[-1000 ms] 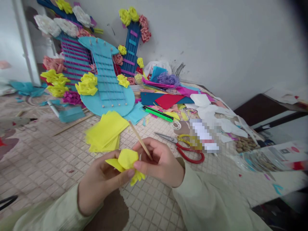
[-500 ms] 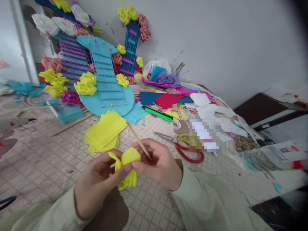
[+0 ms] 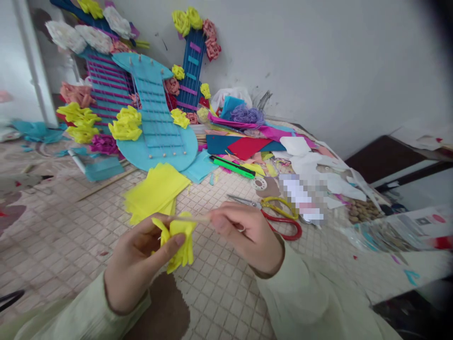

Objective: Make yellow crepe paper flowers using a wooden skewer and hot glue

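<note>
A gathered yellow paper flower [image 3: 182, 245] is pinched between the thumb and fingers of my left hand [image 3: 141, 257]. My right hand [image 3: 247, 233], to the right of it, grips a thin wooden stick [image 3: 193, 217], which is blurred and lies nearly level, its far end over the top of the flower. A stack of yellow paper sheets [image 3: 154, 191] lies on the table just beyond my left hand. Scissors with red and yellow handles [image 3: 283, 222] rest beyond and to the right of my right hand.
Decorated blue paper harp-like pieces [image 3: 155, 113] lean at the back left. A green cutter [image 3: 233, 166], red paper [image 3: 247, 147], purple yarn [image 3: 246, 114] and white scraps [image 3: 307, 165] lie along the back. Brown pebbles [image 3: 363, 210] and a clear plastic bag [image 3: 382, 236] are at the right.
My right hand has moved right, away from the flower, and the stick has swung from steeply slanted to nearly level. My left hand and the flower have shifted slightly left.
</note>
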A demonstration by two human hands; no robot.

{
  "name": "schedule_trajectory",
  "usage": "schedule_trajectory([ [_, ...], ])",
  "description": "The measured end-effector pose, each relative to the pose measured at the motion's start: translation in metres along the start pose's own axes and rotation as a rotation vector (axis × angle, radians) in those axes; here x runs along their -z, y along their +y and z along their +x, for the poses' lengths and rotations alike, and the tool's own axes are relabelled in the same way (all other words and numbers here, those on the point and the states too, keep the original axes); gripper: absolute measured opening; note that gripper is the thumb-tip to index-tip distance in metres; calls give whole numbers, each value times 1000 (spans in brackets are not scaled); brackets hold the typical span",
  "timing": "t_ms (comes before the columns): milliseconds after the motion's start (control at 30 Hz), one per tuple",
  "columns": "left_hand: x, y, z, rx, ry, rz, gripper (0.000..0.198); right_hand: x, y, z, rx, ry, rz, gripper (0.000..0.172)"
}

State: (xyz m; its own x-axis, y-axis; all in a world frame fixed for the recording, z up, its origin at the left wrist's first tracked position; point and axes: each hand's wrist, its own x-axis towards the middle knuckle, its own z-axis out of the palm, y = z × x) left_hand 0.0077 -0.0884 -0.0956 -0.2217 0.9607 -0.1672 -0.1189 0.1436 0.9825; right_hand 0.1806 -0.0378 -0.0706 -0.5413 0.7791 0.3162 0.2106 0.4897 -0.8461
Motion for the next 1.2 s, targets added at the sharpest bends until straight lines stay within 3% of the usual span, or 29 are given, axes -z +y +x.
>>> schedule_trajectory([
  [133, -1, 2, -1, 76, 22, -9, 26, -1, 5, 0, 104, -46, -220, 19],
  [333, 0, 0, 1, 111, -22, -66, 26, -5, 12, 0, 113, -34, -399, 22],
  [667, 2, -4, 4, 36, 60, -25, 20, -7, 15, 0, 134, -15, -432, 21],
  [833, -3, 0, 0, -25, 125, 60, 15, -9, 17, -1, 217, 4, -359, 18],
  [1200, -1, -2, 0, -55, 95, 104, 13, -14, 19, -7, 368, 37, -290, 28],
])
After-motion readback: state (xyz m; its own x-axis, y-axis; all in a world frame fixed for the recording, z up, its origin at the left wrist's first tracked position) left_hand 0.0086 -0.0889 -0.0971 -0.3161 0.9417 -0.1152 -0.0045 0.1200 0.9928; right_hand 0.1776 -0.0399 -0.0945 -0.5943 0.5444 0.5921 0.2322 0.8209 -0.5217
